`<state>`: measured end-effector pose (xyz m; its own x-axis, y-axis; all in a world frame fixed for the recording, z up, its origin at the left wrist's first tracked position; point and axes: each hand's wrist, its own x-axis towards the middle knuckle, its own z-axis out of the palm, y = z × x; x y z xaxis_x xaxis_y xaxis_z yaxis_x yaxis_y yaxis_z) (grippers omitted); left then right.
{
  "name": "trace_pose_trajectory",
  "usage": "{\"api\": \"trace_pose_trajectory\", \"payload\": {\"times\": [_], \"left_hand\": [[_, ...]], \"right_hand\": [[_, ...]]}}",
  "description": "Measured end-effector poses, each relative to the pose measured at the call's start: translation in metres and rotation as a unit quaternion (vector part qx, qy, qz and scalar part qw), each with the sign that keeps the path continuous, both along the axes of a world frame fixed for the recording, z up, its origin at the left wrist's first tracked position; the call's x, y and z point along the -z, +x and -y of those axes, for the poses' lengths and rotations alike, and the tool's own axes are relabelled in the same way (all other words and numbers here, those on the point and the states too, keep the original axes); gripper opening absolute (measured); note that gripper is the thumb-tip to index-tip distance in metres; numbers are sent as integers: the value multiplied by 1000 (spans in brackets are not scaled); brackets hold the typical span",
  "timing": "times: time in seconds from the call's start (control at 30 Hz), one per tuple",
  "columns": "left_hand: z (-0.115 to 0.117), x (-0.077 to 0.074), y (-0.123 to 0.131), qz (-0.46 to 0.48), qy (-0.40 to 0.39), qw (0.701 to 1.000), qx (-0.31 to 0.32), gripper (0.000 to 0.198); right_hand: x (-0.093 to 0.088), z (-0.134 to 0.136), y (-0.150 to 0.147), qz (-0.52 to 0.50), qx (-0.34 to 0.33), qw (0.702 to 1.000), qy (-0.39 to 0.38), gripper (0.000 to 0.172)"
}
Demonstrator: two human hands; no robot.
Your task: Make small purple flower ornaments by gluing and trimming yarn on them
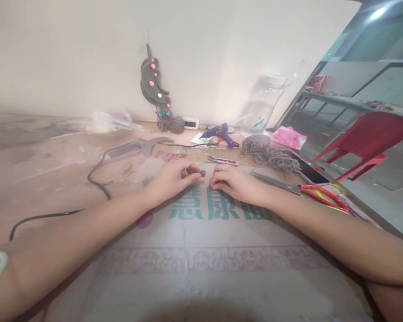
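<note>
Between the thumb and fingers of my left hand (174,178) is a small grey piece of yarn (202,172), its exact shape too small to make out. My right hand (234,182) is a short way to the right, fingers curled and pinched together low over the printed sheet (188,230). Whatever those fingertips hold, if anything, is hidden. Just beyond my right hand lies a pair of pink-handled thread snips (225,161). Red-handled scissors (322,197) lie beside my right forearm, with a ball of grey yarn (255,145) farther back.
A dark blue glue gun (220,132) lies near the wall, beside a white digital clock (190,123). A grey crescent ornament with coloured dots (151,83) hangs there. At right are a clear jug (263,107), a phone (310,170) and a red chair (372,138). A black cable (94,172) crosses the left.
</note>
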<state>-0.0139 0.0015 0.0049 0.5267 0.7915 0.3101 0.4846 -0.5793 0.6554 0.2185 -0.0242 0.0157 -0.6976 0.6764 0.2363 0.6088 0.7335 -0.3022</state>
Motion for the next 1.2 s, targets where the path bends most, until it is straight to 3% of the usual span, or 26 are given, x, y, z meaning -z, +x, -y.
{"api": "trace_pose_trajectory", "payload": {"times": [0.2,0.33,0.5,0.63,0.73,0.8,0.9,0.97,1.03,1.1,1.2], "left_hand": [[1,-3,1,-16,4,1000,13,22],[4,-4,1,-27,4,1000,14,21],[5,-5,1,-4,-11,999,-48,23],[-11,-25,-10,40,-55,990,-125,31],[-25,-45,-27,12,-113,989,-92,32],[-27,-53,-36,-77,-155,984,-42,32],[-20,-54,-38,-224,-212,950,44,32],[-15,-54,-36,-267,-189,943,57,37],[-13,-56,-35,-261,-150,953,19,41],[-17,-59,-37,-233,-81,967,-60,37],[-30,-62,-42,-247,-7,954,-169,39]], "right_hand": [[5,-3,2,-78,24,996,33,20],[4,-10,7,-134,120,983,44,21],[12,-15,6,-74,148,986,11,21],[15,-13,3,-54,122,991,-5,14],[17,-14,2,-85,123,989,-23,6],[18,-15,1,-114,145,981,-61,5],[18,-15,1,-163,172,967,-97,6],[18,-14,1,-188,173,963,-89,8],[18,-13,2,-195,172,963,-70,11],[17,-13,3,-188,175,965,-50,15],[14,-10,3,-180,177,967,-42,18]]}}
